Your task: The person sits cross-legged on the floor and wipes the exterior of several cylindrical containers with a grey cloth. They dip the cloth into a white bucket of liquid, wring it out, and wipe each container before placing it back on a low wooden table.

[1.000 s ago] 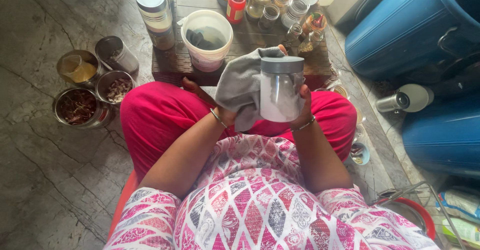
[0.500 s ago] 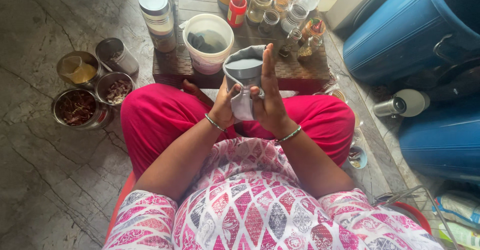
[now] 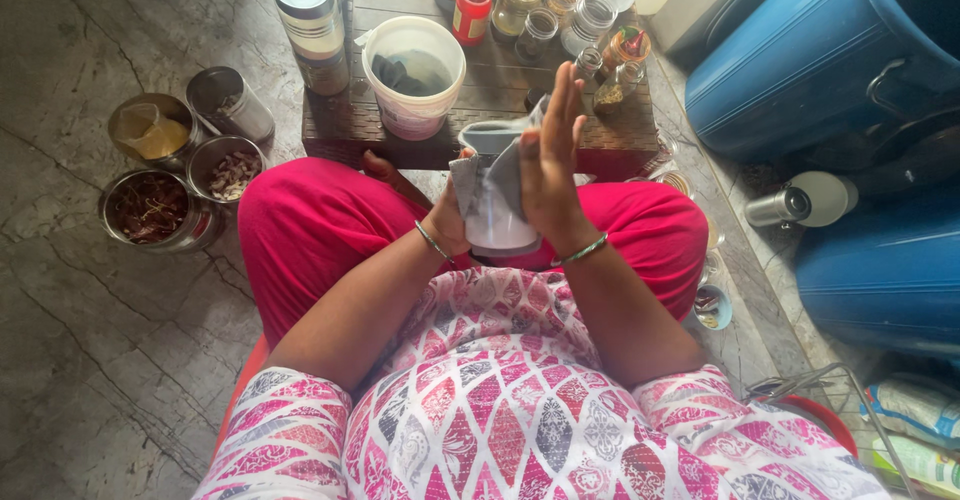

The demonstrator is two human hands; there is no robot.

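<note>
Tilted further toward the person since half a second ago, the grey-lidded plastic jar [image 3: 497,215] now shows its white lower body, where earlier mostly its lid faced the camera. Around the seated person, two blue plastic drums [image 3: 800,55] stand at the right on the grey marble floor [image 3: 80,340]. A low dark wooden stool [image 3: 500,100] ahead carries a white bucket [image 3: 413,75], a striped steel canister [image 3: 310,25], a red-capped bottle [image 3: 472,10] and several glass jars [image 3: 540,25]. Open steel tins of spices [image 3: 150,205] sit on the floor at the left. Above the lap in pink trousers [image 3: 300,230], the jar is held between both hands, partly wrapped in a grey cloth [image 3: 480,175]. The right hand [image 3: 550,175] lies flat against the jar's side, fingers straight and pressed together, pointing away from the body. The left hand [image 3: 452,222] grips jar and cloth from the other side; its fingers are mostly hidden, so their spread cannot be told. Thin bangles [image 3: 583,251] circle both wrists.
</note>
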